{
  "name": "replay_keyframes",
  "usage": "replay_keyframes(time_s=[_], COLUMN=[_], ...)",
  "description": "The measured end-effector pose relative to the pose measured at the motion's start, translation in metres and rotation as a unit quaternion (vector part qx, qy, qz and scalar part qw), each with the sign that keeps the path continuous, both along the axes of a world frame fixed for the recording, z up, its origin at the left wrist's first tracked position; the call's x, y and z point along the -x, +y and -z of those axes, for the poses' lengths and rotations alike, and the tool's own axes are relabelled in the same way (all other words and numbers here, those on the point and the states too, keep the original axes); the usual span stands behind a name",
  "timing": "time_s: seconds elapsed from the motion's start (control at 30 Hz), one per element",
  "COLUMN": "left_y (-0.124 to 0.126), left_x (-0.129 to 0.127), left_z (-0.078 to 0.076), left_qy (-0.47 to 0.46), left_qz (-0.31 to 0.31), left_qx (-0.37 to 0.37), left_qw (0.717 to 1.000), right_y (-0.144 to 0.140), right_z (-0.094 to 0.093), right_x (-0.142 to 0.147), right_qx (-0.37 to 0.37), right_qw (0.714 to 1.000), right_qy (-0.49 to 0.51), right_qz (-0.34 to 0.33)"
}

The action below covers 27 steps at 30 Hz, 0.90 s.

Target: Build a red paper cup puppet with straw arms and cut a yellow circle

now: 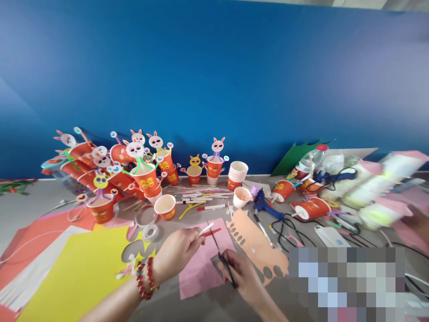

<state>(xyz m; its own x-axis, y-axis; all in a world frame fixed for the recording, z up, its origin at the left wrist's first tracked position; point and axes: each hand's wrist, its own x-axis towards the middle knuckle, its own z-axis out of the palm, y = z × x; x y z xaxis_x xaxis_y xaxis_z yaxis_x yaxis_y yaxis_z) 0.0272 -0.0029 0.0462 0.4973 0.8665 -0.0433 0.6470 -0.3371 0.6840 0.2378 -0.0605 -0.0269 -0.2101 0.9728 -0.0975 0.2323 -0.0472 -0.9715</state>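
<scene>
My left hand (179,250), with red bead bracelets on its wrist, pinches a thin white stick (207,229). A thin red strip (212,232) lies just below the stick; I cannot tell whether it is held too. In my right hand (243,273) are black-handled scissors (228,270), their blades pointing up and away beside the stick and strip. Whether the blades touch either one is unclear. Both hands hover over a sheet of pink paper (192,277). Peach paper (250,232) with round cut-outs lies right of it, and yellow paper (72,268) lies to the left.
Red paper cups with rabbit figures (144,174) crowd the back left. A cup stack (237,174), pens (211,207), a tape roll (150,232) and a blue glue gun (264,205) with black cord stand or lie around. Another person's hand (415,221) is at far right.
</scene>
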Motion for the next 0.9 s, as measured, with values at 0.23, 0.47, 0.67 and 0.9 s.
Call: replay_keyframes(time_s=[0.23,0.47,0.67,0.9], left_y=[0.000,0.000,-0.003,-0.009], left_x=[0.000,0.003,-0.005,-0.018], left_z=[-0.002,0.002,0.015,0.026], left_qy=[-0.008,-0.091,-0.328,-0.525], left_qz=[-0.001,-0.013,-0.072,-0.165], left_qx=[0.024,0.057,0.294,0.339], left_qw=[1.000,0.994,0.895,0.763], right_y=[-0.001,0.000,0.003,0.007], right_z=[0.005,0.002,-0.007,0.001], right_x=[0.002,-0.004,-0.002,0.014], right_qx=[-0.005,-0.008,-0.007,0.013], right_qw=[0.999,0.999,1.000,0.990], right_qy=[-0.031,-0.044,-0.004,0.139], right_qz=[-0.002,0.021,0.014,0.038])
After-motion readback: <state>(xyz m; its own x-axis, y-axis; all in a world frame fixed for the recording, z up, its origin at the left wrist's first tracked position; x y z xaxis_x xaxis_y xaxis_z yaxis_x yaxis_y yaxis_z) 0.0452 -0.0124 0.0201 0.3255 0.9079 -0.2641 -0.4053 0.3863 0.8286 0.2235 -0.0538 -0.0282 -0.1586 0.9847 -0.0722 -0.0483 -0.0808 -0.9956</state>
